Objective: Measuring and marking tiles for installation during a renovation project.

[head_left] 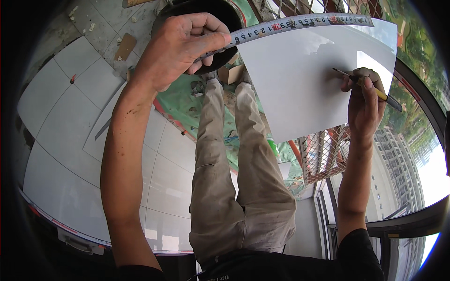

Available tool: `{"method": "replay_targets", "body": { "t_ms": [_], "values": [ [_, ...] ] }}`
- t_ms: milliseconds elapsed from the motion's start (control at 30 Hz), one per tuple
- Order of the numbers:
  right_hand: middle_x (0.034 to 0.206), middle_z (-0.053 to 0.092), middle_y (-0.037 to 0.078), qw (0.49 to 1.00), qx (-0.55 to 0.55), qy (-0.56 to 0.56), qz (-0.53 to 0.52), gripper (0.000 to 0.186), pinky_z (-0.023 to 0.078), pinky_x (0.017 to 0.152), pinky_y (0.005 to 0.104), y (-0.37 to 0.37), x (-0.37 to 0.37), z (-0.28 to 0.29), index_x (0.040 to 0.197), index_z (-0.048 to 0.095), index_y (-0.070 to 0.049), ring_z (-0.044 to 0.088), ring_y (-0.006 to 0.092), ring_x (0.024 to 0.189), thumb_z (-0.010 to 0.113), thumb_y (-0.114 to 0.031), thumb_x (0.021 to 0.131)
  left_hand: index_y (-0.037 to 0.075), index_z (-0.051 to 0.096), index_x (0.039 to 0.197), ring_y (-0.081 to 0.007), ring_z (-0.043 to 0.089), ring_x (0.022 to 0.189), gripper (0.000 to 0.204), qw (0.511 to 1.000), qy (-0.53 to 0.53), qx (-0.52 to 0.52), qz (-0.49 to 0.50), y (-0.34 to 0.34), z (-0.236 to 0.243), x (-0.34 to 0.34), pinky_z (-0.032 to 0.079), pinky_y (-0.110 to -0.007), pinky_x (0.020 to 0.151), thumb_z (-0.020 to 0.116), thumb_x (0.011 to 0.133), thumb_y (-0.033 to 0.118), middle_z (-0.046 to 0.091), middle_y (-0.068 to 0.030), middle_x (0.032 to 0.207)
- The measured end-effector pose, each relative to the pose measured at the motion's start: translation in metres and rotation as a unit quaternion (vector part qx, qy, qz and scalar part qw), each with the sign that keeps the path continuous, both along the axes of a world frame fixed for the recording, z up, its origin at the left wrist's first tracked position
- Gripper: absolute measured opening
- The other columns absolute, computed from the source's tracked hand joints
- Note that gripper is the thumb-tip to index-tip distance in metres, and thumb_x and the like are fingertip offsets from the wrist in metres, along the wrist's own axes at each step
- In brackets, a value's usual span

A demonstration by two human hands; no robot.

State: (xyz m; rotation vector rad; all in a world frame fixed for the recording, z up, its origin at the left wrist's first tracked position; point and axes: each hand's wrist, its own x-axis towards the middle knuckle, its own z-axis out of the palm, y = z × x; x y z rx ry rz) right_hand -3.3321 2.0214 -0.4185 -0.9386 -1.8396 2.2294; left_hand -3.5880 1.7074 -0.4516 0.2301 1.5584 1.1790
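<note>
Two hands work over a glossy white tile [295,89], which reaches from the middle of the view into its upper right. The left hand [190,44] pinches a measuring strip [300,22] close to its left end, thumb against curled fingers, with a short bit of the strip showing below the grip. The strip's long axis runs left to right along the tile's far edge, climbing from the hand and then levelling toward its free end, which lies near the tile's upper right corner. It is thin, narrow and silvery grey, marked with dark digits and a few red patches, and it looks bowed in this wide view. The right hand [364,100] holds a pen [380,95] between thumb and fingers, over the tile's right part. The pen slants, its slim dark tip to the left and slightly up, its butt toward the lower right; the barrel is yellow with a dark grey end. Whether the tip touches the tile, I cannot tell. The tile is smooth and pale, with a dark reflection near the tip and a bright patch by the right hand. Behind the left hand stands a black bucket [229,16]; a green sheet [176,93] lies around the person's feet, large pale tiles [61,117] spread at left, and a rusty metal mesh [323,157] shows below the held tile.
</note>
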Motion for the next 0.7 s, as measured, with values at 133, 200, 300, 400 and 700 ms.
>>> {"method": "replay_targets", "body": {
  "t_ms": [133, 200, 300, 400, 700],
  "values": [
    [0.100, 0.071, 0.014, 1.000, 0.001, -0.004, 0.000, 0.027, 0.052, 0.088, 0.0347, -0.0005, -0.0005, -0.0001, 0.121, 0.069, 0.007, 0.066, 0.0214, 0.091, 0.060, -0.017, 0.111, 0.005, 0.078, 0.106, -0.0031, 0.060, 0.069, 0.019, 1.000, 0.005, -0.015, 0.000, -0.0003, 0.0010, -0.0009, 0.040, -0.020, 0.050, 0.075, 0.104, 0.023, 0.069, 0.0016, 0.085],
    [0.100, 0.071, 0.014, 1.000, 0.006, -0.002, 0.003, 0.028, 0.052, 0.088, 0.0347, 0.0006, -0.0006, 0.0001, 0.121, 0.069, 0.007, 0.066, 0.0213, 0.091, 0.060, -0.017, 0.111, 0.004, 0.079, 0.107, -0.0032, 0.060, 0.069, 0.020, 1.000, 0.003, -0.022, 0.005, 0.0003, 0.0015, -0.0003, 0.040, -0.020, 0.050, 0.076, 0.104, 0.024, 0.069, 0.0012, 0.086],
    [0.101, 0.070, 0.014, 1.000, 0.014, -0.001, 0.001, 0.028, 0.051, 0.087, 0.0349, 0.0010, -0.0009, 0.0011, 0.121, 0.069, 0.007, 0.066, 0.0212, 0.092, 0.060, -0.018, 0.111, 0.003, 0.080, 0.111, -0.0036, 0.061, 0.069, 0.023, 1.000, 0.004, -0.026, 0.015, 0.0008, 0.0026, 0.0003, 0.040, -0.020, 0.050, 0.078, 0.102, 0.024, 0.071, -0.0001, 0.087],
    [0.101, 0.070, 0.014, 1.000, 0.011, -0.003, 0.003, 0.028, 0.052, 0.087, 0.0351, -0.0017, -0.0025, 0.0001, 0.121, 0.069, 0.007, 0.066, 0.0215, 0.091, 0.060, -0.018, 0.112, 0.002, 0.081, 0.114, -0.0038, 0.061, 0.069, 0.026, 0.999, 0.010, -0.043, 0.019, -0.0022, 0.0024, 0.0007, 0.041, -0.020, 0.050, 0.079, 0.102, 0.024, 0.073, -0.0015, 0.088],
    [0.101, 0.070, 0.015, 1.000, 0.015, 0.004, 0.007, 0.028, 0.052, 0.086, 0.0360, -0.0021, -0.0055, 0.0016, 0.120, 0.069, 0.007, 0.065, 0.0224, 0.090, 0.060, -0.018, 0.112, 0.002, 0.082, 0.112, -0.0043, 0.061, 0.069, 0.025, 0.999, 0.007, -0.039, 0.023, 0.0001, 0.0041, 0.0000, 0.041, -0.021, 0.050, 0.078, 0.102, 0.025, 0.074, -0.0019, 0.087]
  ]
}}
